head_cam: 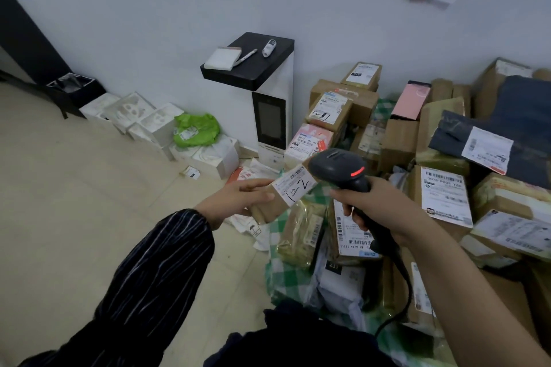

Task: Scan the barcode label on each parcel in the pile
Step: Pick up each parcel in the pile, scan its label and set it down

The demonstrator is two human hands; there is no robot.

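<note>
Head view: the left grip point(238, 199) is closed round the near end of a small brown parcel point(268, 210), thumb on top, and holds it up above the floor point(89, 202) at the left edge of the pile point(447, 134); the parcel's barcode label point(295, 188) faces up, with a handwritten mark across it; the right grip point(372, 205) is wrapped round the handle of a black scanner point(337, 167), whose head sits just beside the label with its nose turned toward it; a red light shows on the scanner's back, and its cable runs down past the right forearm.

By my reading, the step in hand is the scan of this one parcel, and whether it has registered cannot be told; the pile looks far from finished; cardboard boxes, a dark mailing bag point(507, 116) and padded envelopes lie heaped on a green checked cloth point(286, 280) to the right, many with labels facing up and others with labels hidden or turned aside; those would likely need lifting or turning.

Nothing marks which parcels are already done; white boxes point(149, 122) and a green bag point(195, 129) line the wall to the left, well apart from the pile, but whether they form a finished lot I cannot say.
</note>
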